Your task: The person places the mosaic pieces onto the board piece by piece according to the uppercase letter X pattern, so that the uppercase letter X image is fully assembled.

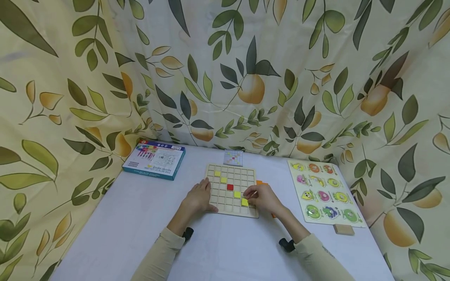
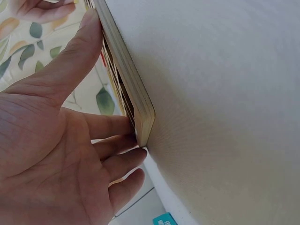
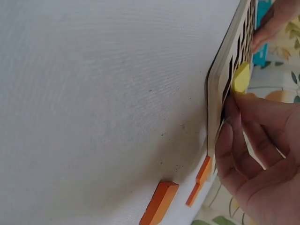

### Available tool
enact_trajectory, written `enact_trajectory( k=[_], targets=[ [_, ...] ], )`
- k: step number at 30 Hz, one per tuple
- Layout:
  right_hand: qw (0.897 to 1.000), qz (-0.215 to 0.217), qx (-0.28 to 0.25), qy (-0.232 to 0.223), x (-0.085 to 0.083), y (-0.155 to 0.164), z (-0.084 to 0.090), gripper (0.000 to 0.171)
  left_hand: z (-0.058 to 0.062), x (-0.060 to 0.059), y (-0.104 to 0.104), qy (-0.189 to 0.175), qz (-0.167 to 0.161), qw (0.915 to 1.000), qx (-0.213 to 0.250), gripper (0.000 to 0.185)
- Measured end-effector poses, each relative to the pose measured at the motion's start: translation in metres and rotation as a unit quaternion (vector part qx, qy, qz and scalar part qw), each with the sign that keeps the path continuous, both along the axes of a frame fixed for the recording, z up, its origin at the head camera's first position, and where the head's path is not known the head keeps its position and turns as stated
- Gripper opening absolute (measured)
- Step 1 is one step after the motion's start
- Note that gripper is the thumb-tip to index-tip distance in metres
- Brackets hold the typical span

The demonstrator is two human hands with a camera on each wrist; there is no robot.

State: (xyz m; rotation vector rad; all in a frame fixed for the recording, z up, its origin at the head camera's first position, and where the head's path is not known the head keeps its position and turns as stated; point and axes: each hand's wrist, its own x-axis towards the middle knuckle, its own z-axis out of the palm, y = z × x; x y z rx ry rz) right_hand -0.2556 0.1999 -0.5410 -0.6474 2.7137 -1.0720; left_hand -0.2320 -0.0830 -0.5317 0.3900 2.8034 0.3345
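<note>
A wooden grid board (image 1: 232,189) lies flat near the middle of the white table (image 1: 123,226), its long axis running from 6 toward 12 o'clock, slightly tilted so its far end leans toward 11. The left hand (image 1: 197,198) rests against the board's left edge at 9 o'clock, fingers straight and relaxed; the left wrist view shows the thumb (image 2: 75,51) along the top of the edge and the other fingers (image 2: 115,145) touching the near corner, not curled round it. The right hand (image 1: 263,197) sits over the board's lower right part at about 4 o'clock, its fingertips (image 3: 232,117) pinching a yellow tile (image 1: 244,202) and pressing it into a cell beside the right edge. More yellow tiles and one red tile (image 1: 230,187) sit in cells in a line from upper left to lower right.

Open tabletop lies toward 6 and 7 o'clock, in front of the board and to its left. At 10 o'clock a blue box (image 1: 154,159) lies well apart from the board. At 12 o'clock a small pattern card (image 1: 233,157) stands just behind the far edge. At 3 o'clock orange tiles (image 3: 159,202) lie on the table just beside the board's right edge, and beyond them a fruit puzzle board (image 1: 325,193) runs along the table's right edge, with a small wooden block (image 1: 343,229) near its close corner. A leaf-printed curtain (image 1: 246,78) closes in the far and side edges.
</note>
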Motion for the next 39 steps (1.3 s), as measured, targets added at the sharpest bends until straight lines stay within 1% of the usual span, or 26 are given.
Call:
enact_trajectory(
  k=[9, 15, 22, 28, 35, 39],
  targets=[
    [1.000, -0.005, 0.017, -0.003, 0.001, -0.003, -0.003, 0.021, 0.000, -0.001, -0.001, -0.001, -0.001, 1.0000, -0.002, 0.116],
    [1.000, -0.010, 0.020, -0.002, 0.004, -0.006, 0.000, 0.017, 0.002, 0.000, 0.000, 0.000, 0.001, 1.0000, 0.006, 0.116],
    [0.999, -0.014, 0.033, -0.005, 0.004, -0.006, 0.000, 0.019, 0.002, 0.000, -0.001, 0.003, -0.003, 1.0000, 0.001, 0.116],
    [1.000, -0.011, 0.030, 0.000, 0.005, -0.001, 0.002, 0.020, 0.003, 0.001, 0.000, -0.003, 0.005, 1.0000, 0.004, 0.117],
    [0.999, -0.030, 0.015, -0.006, 0.009, 0.006, 0.005, 0.022, 0.004, 0.002, 0.001, -0.006, 0.001, 1.0000, 0.001, 0.117],
    [0.999, -0.037, 0.019, 0.009, 0.009, 0.013, 0.006, 0.021, 0.003, 0.001, 0.000, -0.009, 0.004, 0.9999, 0.004, 0.116]
  ],
)
